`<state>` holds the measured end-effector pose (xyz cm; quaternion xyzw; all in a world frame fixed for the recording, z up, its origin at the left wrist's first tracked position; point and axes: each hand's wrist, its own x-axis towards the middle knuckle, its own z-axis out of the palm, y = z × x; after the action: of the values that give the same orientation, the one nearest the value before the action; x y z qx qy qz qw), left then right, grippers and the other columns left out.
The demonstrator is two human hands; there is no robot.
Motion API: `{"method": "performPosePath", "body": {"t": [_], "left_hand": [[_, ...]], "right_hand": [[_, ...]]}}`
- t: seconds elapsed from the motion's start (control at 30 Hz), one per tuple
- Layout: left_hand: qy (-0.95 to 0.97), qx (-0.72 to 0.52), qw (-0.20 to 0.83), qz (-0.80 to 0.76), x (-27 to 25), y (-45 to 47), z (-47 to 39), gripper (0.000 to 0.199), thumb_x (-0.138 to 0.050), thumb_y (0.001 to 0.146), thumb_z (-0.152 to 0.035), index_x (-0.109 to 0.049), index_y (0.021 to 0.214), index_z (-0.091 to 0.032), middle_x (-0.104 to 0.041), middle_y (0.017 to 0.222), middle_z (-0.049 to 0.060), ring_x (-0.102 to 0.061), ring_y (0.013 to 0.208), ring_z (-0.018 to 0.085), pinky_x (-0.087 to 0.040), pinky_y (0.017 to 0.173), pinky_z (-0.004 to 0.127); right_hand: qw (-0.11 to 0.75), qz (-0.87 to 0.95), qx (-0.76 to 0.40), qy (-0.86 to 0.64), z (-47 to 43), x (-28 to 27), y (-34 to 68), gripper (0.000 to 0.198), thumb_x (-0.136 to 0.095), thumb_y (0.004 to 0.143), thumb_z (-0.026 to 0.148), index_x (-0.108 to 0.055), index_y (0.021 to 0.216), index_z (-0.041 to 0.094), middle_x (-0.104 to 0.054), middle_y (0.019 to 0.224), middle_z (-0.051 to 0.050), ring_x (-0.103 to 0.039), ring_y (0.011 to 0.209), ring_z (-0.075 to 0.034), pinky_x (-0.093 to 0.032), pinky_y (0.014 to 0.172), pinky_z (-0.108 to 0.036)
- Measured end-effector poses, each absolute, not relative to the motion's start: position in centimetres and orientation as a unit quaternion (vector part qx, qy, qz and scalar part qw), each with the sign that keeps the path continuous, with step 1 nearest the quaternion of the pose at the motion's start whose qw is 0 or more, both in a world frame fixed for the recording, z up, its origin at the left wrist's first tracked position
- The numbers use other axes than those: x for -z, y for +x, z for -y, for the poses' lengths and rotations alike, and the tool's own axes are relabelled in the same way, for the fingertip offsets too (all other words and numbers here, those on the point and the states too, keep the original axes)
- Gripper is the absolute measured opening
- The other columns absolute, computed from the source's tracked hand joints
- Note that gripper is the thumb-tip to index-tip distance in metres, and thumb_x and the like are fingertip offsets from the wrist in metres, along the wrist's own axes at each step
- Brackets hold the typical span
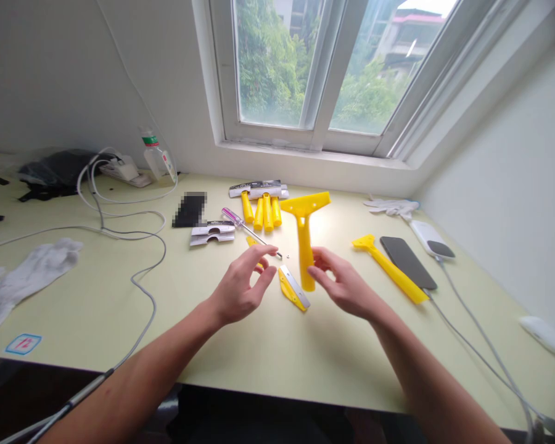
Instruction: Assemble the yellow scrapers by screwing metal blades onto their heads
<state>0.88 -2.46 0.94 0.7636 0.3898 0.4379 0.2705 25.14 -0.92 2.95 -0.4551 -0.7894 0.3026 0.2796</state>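
Observation:
My right hand [340,277] grips the lower handle of a yellow scraper [306,240], held upright with its wide head at the top. My left hand [245,283] hovers to the left of it, thumb and fingers apart, holding nothing. Between the hands a yellow clamp plate [292,292] lies on the table with a metal blade [296,285] along it. Behind my left fingers is another yellow piece [251,242], partly hidden. A screwdriver [245,225] with a purple-and-clear handle points towards a tiny screw [287,256].
Several packaged yellow scrapers [263,209] lie by the window. Cardboard sleeves [213,233] sit at left. On the right are another yellow scraper [391,271], a phone [407,262], a white device [432,239] and gloves [391,206]. Cables [155,283] cross the left side, near a bottle [158,157].

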Motion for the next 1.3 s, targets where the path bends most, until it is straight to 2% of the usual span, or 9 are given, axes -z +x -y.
{"method": "performPosePath", "body": {"t": [0.17, 0.3, 0.43, 0.6, 0.7, 0.8, 1.03, 1.13, 1.3], "left_hand": [[0.873, -0.260, 0.175, -0.373, 0.6, 1.1, 2.1, 0.035, -0.054, 0.091, -0.026, -0.055, 0.126, -0.022, -0.059, 0.124, 0.011, -0.053, 0.118, 0.026, -0.045, 0.102, 0.046], [0.904, -0.203, 0.119, -0.356, 1.8, 2.0, 2.4, 0.053, -0.062, 0.086, -0.040, -0.050, 0.135, -0.024, -0.052, 0.136, 0.013, -0.046, 0.128, 0.032, -0.039, 0.107, 0.053], [0.890, -0.208, 0.116, -0.388, 2.3, 2.9, 2.8, 0.072, -0.064, 0.081, -0.054, -0.044, 0.142, -0.020, -0.042, 0.144, 0.019, -0.041, 0.133, 0.035, -0.036, 0.108, 0.055], [0.869, -0.241, 0.129, -0.412, 3.1, 3.8, 3.1, 0.081, -0.068, 0.078, -0.053, -0.039, 0.144, -0.018, -0.037, 0.146, 0.021, -0.040, 0.133, 0.037, -0.038, 0.108, 0.056], [0.868, -0.261, 0.132, -0.401, 3.3, 4.1, 3.2, 0.077, -0.071, 0.077, -0.045, -0.038, 0.144, -0.023, -0.041, 0.143, 0.018, -0.042, 0.131, 0.036, -0.041, 0.106, 0.055], [0.863, -0.282, 0.149, -0.392, 3.1, 4.1, 3.1, 0.069, -0.069, 0.079, -0.035, -0.039, 0.140, -0.025, -0.043, 0.139, 0.015, -0.045, 0.128, 0.032, -0.043, 0.105, 0.052], [0.849, -0.310, 0.200, -0.379, 3.1, 4.1, 2.8, 0.067, -0.073, 0.075, -0.040, -0.042, 0.131, -0.022, -0.046, 0.130, 0.015, -0.049, 0.122, 0.030, -0.045, 0.103, 0.049], [0.851, -0.301, 0.190, -0.385, 3.2, 4.5, 3.1, 0.074, -0.077, 0.071, -0.043, -0.040, 0.131, -0.021, -0.046, 0.130, 0.015, -0.047, 0.121, 0.032, -0.044, 0.103, 0.052], [0.856, -0.296, 0.177, -0.386, 3.0, 4.5, 3.2, 0.060, -0.074, 0.071, -0.034, -0.044, 0.122, -0.021, -0.047, 0.125, 0.014, -0.048, 0.117, 0.031, -0.043, 0.103, 0.052]], "right_hand": [[0.149, 0.716, -0.071, -0.678, -1.0, -3.3, 33.1, 0.025, -0.047, 0.089, 0.040, -0.057, 0.104, 0.022, -0.066, 0.098, -0.010, -0.064, 0.079, -0.024, -0.047, 0.064, -0.035], [0.045, 0.609, -0.061, -0.789, -1.8, -3.0, 38.5, 0.023, -0.052, 0.082, 0.042, -0.059, 0.089, 0.021, -0.067, 0.083, -0.012, -0.063, 0.067, -0.026, -0.043, 0.056, -0.036], [0.010, 0.572, -0.079, -0.817, -1.8, -2.9, 40.7, 0.023, -0.057, 0.078, 0.041, -0.065, 0.087, 0.020, -0.068, 0.091, -0.017, -0.065, 0.076, -0.031, -0.045, 0.059, -0.040], [0.132, 0.707, -0.002, -0.695, -1.2, -3.1, 36.3, 0.040, -0.054, 0.084, 0.046, -0.062, 0.114, 0.020, -0.060, 0.119, -0.018, -0.064, 0.097, -0.031, -0.050, 0.081, -0.044], [0.163, 0.854, -0.127, -0.477, -0.6, -2.7, 31.0, 0.028, -0.059, 0.086, 0.038, -0.061, 0.112, 0.028, -0.057, 0.129, -0.008, -0.056, 0.120, -0.026, -0.045, 0.100, -0.045], [0.131, 0.897, -0.210, -0.366, -0.2, -1.9, 27.4, 0.036, -0.065, 0.083, 0.032, -0.058, 0.119, 0.030, -0.055, 0.135, -0.005, -0.045, 0.132, -0.025, -0.037, 0.110, -0.049], [0.070, 0.904, -0.231, -0.352, -0.1, -0.8, 26.4, 0.043, -0.065, 0.084, 0.035, -0.053, 0.125, 0.029, -0.053, 0.139, -0.007, -0.037, 0.140, -0.028, -0.032, 0.111, -0.052], [0.056, 0.909, -0.191, -0.366, 0.3, -1.0, 26.2, 0.038, -0.066, 0.083, 0.036, -0.057, 0.119, 0.029, -0.056, 0.135, -0.006, -0.036, 0.139, -0.031, -0.029, 0.110, -0.058], [0.059, 0.920, -0.142, -0.362, 0.9, -1.8, 26.0, 0.025, -0.067, 0.084, 0.035, -0.060, 0.107, 0.028, -0.062, 0.125, -0.004, -0.045, 0.129, -0.030, -0.032, 0.107, -0.056]]}}
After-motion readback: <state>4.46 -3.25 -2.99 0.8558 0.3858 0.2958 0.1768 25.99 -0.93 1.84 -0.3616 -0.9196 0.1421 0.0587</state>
